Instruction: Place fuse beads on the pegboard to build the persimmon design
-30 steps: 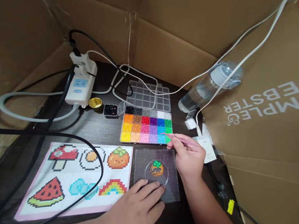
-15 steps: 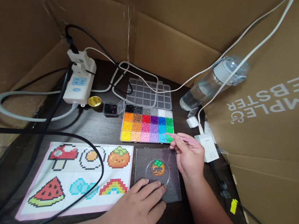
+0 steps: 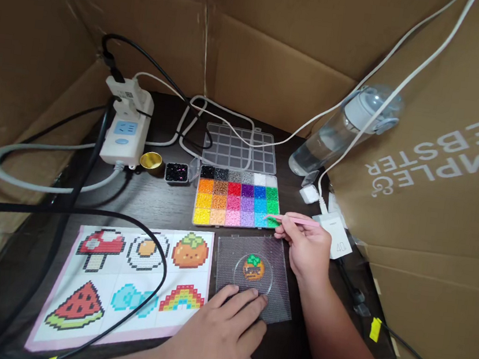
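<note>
My right hand (image 3: 307, 247) pinches pink tweezers (image 3: 293, 220), their tip over the green compartment at the near right corner of the bead box (image 3: 236, 204). My left hand (image 3: 215, 337) lies flat with fingers spread on the near edge of the clear pegboard (image 3: 254, 274). On the pegboard sits a small orange bead figure with a green top (image 3: 253, 267). A pattern sheet (image 3: 122, 281) with several pixel pictures lies to the left of the pegboard.
The box's clear lid (image 3: 240, 147) lies behind it. A power strip (image 3: 125, 127), a gold cap (image 3: 151, 160) and a small tub of black beads (image 3: 177, 172) sit at the left. A water bottle (image 3: 341, 131) leans at the right. Cables cross the dark table (image 3: 162, 205); cardboard walls surround it.
My right hand with the tweezers has shifted slightly right, the tip moving from the blue beads to the green compartment. The left hand stays on the pegboard.
</note>
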The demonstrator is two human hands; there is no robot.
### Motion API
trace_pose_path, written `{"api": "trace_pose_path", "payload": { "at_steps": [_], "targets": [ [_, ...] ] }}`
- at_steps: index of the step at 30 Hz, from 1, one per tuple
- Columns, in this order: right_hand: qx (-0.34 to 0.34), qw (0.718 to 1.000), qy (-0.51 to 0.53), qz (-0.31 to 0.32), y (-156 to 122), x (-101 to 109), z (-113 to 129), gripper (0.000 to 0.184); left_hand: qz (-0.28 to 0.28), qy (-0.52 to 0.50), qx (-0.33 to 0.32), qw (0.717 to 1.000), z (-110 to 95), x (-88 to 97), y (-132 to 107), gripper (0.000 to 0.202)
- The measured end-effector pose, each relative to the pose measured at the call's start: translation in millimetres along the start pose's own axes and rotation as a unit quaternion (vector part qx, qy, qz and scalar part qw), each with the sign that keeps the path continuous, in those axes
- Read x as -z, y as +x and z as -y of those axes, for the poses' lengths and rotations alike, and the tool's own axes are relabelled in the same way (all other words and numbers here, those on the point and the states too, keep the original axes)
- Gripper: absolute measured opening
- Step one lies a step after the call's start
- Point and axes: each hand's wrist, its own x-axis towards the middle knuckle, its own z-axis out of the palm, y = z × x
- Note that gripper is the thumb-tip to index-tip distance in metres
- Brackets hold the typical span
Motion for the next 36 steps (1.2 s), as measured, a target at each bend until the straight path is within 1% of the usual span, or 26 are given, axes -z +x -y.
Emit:
{"api": "trace_pose_path", "payload": {
  "at_steps": [4,9,13,16,21,26,30,36],
  "targets": [
    [0.012,1.0,0.013,0.0,0.5,1.0,0.7,0.026,-0.002,0.0,0.0,1.0,0.2,-0.1,-0.3,0.039],
    [0.001,0.999,0.044,0.032,-0.4,-3.7,3.3,0.023,0.001,0.0,0.001,1.0,0.8,2.4,0.6,0.038],
    [0.0,0.998,0.037,0.052,-3.8,-8.4,4.3,0.023,0.02,-0.004,0.005,1.0,0.6,5.2,2.3,0.038],
    [0.0,0.997,0.031,0.07,-6.7,-10.0,2.7,0.023,0.023,-0.003,0.005,1.0,0.2,5.9,2.6,0.038],
    [0.016,0.997,0.038,0.069,-9.0,-9.0,-2.3,0.027,0.032,-0.003,0.007,0.999,-0.1,6.1,2.3,0.039],
    [0.056,0.995,0.006,0.078,-11.0,-7.6,-3.9,0.017,0.027,-0.006,0.007,1.0,-1.2,5.0,1.1,0.038],
    [0.089,0.993,0.016,0.079,-12.1,-7.8,-2.8,0.016,0.032,-0.002,0.011,0.999,-1.6,3.9,0.7,0.04],
    [0.087,0.993,0.048,0.064,-11.3,-10.0,0.6,0.014,0.018,0.032,-0.013,0.999,3.0,0.8,0.7,0.041]
  ]
}}
